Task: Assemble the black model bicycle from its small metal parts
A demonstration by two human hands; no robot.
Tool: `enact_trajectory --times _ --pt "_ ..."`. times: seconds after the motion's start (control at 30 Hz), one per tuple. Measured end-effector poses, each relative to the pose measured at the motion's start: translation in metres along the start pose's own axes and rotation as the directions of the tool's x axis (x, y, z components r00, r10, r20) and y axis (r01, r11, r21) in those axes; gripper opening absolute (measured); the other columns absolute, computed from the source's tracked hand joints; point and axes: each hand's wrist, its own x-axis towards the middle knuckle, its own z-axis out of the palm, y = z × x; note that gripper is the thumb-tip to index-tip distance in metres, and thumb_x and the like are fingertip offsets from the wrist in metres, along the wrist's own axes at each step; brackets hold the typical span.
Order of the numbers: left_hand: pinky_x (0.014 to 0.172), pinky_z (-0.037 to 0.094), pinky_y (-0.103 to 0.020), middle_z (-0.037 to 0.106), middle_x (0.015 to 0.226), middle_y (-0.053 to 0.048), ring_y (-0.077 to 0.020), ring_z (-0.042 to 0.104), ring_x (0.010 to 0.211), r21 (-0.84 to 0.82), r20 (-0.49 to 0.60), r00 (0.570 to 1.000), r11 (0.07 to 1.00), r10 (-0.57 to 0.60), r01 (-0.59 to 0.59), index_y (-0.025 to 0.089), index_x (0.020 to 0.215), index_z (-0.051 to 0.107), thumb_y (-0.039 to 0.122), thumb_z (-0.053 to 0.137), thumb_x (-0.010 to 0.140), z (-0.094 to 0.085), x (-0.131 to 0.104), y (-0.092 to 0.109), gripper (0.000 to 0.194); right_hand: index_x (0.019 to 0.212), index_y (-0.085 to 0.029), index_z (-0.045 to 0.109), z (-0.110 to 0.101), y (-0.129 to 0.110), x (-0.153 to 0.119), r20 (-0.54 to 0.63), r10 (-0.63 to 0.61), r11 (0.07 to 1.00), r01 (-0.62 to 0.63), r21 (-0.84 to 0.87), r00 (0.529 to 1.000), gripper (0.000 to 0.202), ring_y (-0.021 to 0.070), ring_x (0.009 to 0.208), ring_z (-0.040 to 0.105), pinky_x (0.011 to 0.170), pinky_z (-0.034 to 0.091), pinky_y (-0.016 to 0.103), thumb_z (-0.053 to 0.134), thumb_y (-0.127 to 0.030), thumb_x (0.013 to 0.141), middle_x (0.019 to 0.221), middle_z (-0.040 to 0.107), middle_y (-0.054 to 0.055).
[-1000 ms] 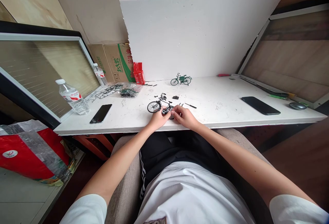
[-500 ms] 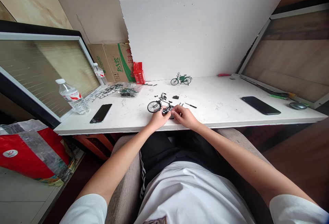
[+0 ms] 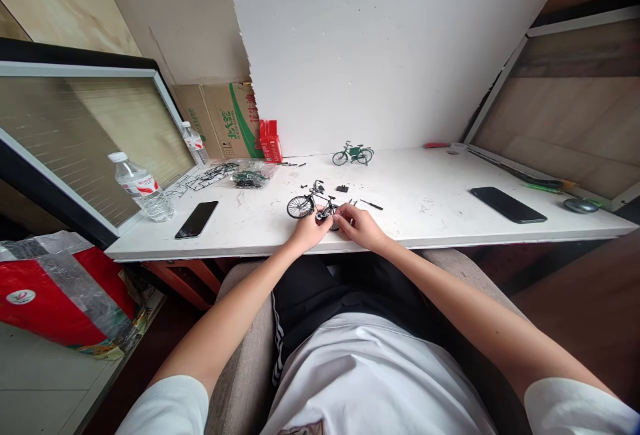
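Observation:
A black model bicycle (image 3: 300,206) is held upright just above the front of the white table, its front wheel pointing left. My left hand (image 3: 310,230) is closed around the lower middle of its frame. With fingers pinched, my right hand (image 3: 359,223) grips the bicycle at its rear wheel, which the fingertips partly cover. Whether a small part sits between those fingertips, I cannot make out. Behind the hands lie a small black piece (image 3: 342,188) and a thin dark tool (image 3: 371,205).
A green model bicycle (image 3: 353,153) stands farther back. Left are a bag of green parts (image 3: 250,176), black sprues (image 3: 213,176), a phone (image 3: 197,220) and a water bottle (image 3: 143,188). To the right lie another black phone (image 3: 507,204) and a mouse (image 3: 580,205).

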Motion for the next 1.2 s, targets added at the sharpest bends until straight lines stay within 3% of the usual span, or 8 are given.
enact_trajectory --times 0.27,0.47,0.7,0.9,1.2 --pt "0.08 0.06 -0.033 0.077 0.096 -0.009 -0.0245 0.076 0.083 -0.092 -0.005 0.999 0.995 -0.05 0.049 0.017 0.113 0.067 0.028 0.078 0.087 0.0 0.001 -0.001 0.03 0.101 -0.023 0.061 0.0 0.004 0.001 0.008 0.013 1.0 -0.013 0.025 1.0 0.031 0.0184 0.065 0.064 0.067 0.047 0.031 0.052 -0.052 0.105 0.073 0.07 0.0" --pt "0.076 0.06 -0.033 0.077 0.09 -0.009 -0.0243 0.076 0.079 -0.125 0.009 0.994 0.986 -0.106 0.107 0.016 0.114 0.066 0.026 0.076 0.089 -0.001 -0.002 0.009 0.029 0.102 -0.023 0.062 0.001 0.006 0.002 -0.004 0.015 1.0 -0.015 0.024 1.0 0.031 0.019 0.067 0.065 0.067 0.047 0.031 0.053 -0.053 0.104 0.075 0.071 0.001" --pt "0.08 0.06 -0.034 0.078 0.104 -0.011 -0.0224 0.076 0.078 -0.121 -0.001 0.995 0.988 -0.095 0.094 0.017 0.116 0.065 0.032 0.075 0.089 -0.001 0.001 0.001 0.032 0.101 -0.024 0.063 0.001 0.004 0.001 -0.033 0.027 0.998 -0.025 0.049 0.999 0.033 0.0183 0.065 0.062 0.064 0.047 0.031 0.054 -0.056 0.103 0.075 0.07 0.001" --pt "0.076 0.059 -0.031 0.078 0.108 -0.012 -0.0204 0.076 0.075 -0.212 -0.035 0.985 0.964 -0.172 0.161 0.017 0.122 0.062 0.04 0.073 0.092 -0.002 0.008 -0.006 0.04 0.09 -0.024 0.059 0.001 0.006 0.004 -0.066 0.101 0.98 -0.087 0.181 0.993 0.043 0.0177 0.06 0.058 0.061 0.047 0.032 0.051 -0.065 0.102 0.068 0.064 0.0" --pt "0.061 0.05 -0.024 0.075 0.096 -0.008 -0.0145 0.072 0.068 -0.404 -0.211 0.95 0.905 -0.232 0.132 0.015 0.108 0.062 0.043 0.076 0.089 -0.005 0.018 -0.009 0.036 0.095 -0.022 0.062 -0.005 0.015 0.009 -0.186 0.235 0.911 -0.15 0.384 0.954 0.055 0.0151 0.053 0.054 0.054 0.045 0.029 0.043 -0.074 0.1 0.065 0.06 0.0"
